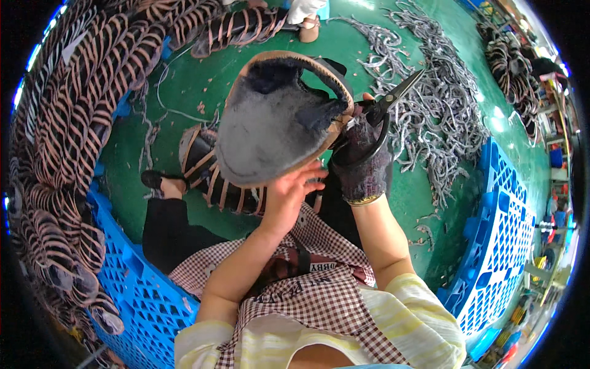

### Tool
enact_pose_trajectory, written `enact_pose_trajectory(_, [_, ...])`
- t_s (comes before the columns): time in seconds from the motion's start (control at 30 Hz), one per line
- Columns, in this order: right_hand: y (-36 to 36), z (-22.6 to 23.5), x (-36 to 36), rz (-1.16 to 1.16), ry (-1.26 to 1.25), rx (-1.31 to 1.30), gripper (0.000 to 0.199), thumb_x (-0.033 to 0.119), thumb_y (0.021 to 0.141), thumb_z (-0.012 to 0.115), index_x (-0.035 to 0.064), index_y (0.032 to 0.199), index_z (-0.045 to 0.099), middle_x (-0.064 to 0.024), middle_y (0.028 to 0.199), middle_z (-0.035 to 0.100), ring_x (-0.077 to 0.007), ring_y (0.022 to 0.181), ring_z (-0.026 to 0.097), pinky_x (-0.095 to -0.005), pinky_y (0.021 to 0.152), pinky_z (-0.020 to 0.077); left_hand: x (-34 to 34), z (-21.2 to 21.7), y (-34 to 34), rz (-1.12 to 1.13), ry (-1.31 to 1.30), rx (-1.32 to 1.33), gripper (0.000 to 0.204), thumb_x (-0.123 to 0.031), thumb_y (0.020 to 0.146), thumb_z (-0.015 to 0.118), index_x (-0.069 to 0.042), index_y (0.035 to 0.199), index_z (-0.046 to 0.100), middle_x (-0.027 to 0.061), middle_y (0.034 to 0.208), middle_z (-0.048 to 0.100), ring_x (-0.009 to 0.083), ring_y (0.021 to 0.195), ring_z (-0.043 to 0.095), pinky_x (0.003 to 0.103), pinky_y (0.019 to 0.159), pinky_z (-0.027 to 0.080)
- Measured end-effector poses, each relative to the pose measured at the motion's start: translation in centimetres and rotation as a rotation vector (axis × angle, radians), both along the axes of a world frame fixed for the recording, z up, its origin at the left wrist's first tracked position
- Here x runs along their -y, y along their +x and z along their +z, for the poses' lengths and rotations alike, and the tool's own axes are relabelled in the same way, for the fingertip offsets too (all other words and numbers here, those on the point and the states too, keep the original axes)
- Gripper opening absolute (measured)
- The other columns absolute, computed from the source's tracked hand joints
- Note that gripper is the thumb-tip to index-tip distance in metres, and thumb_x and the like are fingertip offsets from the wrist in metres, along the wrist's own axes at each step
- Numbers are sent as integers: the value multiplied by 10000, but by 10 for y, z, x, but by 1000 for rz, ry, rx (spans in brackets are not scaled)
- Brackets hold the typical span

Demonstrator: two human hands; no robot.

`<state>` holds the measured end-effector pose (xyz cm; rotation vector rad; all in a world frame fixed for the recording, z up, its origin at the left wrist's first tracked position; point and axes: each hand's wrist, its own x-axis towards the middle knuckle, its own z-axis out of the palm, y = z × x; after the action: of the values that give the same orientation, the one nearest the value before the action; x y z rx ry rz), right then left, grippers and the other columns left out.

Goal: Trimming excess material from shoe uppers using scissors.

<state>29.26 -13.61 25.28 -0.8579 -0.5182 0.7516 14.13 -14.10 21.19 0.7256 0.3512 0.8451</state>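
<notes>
A slipper-shaped shoe piece with grey fleece lining, a tan edge and a dark hollow toe end hangs tilted in front of me. My bare left hand is at its lower edge, fingers loosely apart; whether they bear any of its weight is hard to see. My right hand, in a dark knit glove, is closed round black-handled scissors, blades pointing up and right. This gloved hand also meets the right edge of the shoe piece and seems to steady it there.
Rows of nested dark shoe pieces with tan bands are heaped along the left. Blue plastic pallets stand at left and right. Grey fluffy strips cover the green floor ahead. Another banded stack lies near my legs. A person's hand shows at the top.
</notes>
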Motion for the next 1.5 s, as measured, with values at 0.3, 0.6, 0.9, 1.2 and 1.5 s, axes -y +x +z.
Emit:
enact_pose_trajectory(0.3, [-15, 4, 9, 491, -21, -219, 578, 132, 716, 702, 21, 1208, 419, -23, 784, 536, -104, 650, 511, -240, 574, 439, -39, 11, -53, 564, 415, -67, 231, -21, 867, 480, -20, 1088, 550, 100, 1144, 543, 222, 1093, 492, 432, 993, 334])
enact_pose_trajectory(0.6, [-16, 39, 36, 183, -378, 1574, 469, 267, 624, 705, 70, 1021, 551, -121, 839, 576, -318, 720, 574, -406, 601, 445, -23, 21, -87, 603, 510, -35, 316, 48, 840, 452, 16, 1151, 499, 105, 1214, 494, 227, 1143, 455, 418, 1026, 284])
enact_pose_trajectory(0.9, [-13, 43, 36, 166, -327, 1650, 431, 206, 610, 714, 49, 993, 592, -138, 779, 598, -331, 696, 586, -374, 607, 459, -30, 31, -102, 635, 604, -178, 300, 20, 842, 476, 19, 1141, 506, 104, 1194, 507, 221, 1128, 460, 403, 1012, 299])
enact_pose_trajectory(1.2, [-13, 46, 37, 357, -452, 1705, 407, 288, 601, 728, 62, 921, 617, -133, 724, 591, -325, 673, 587, -376, 577, 456, -33, 39, -114, 570, 561, -268, 245, -16, 858, 486, 8, 1098, 532, 95, 1174, 516, 207, 1119, 464, 396, 1004, 308])
enact_pose_trajectory(1.5, [-5, 58, 22, 335, -156, 1744, 516, 299, 585, 704, 93, 1038, 565, -116, 904, 575, -312, 746, 568, -406, 636, 425, -40, 50, -120, 392, 184, -12, 221, -44, 883, 436, 10, 1072, 537, 106, 1201, 502, 228, 1135, 460, 409, 1003, 318])
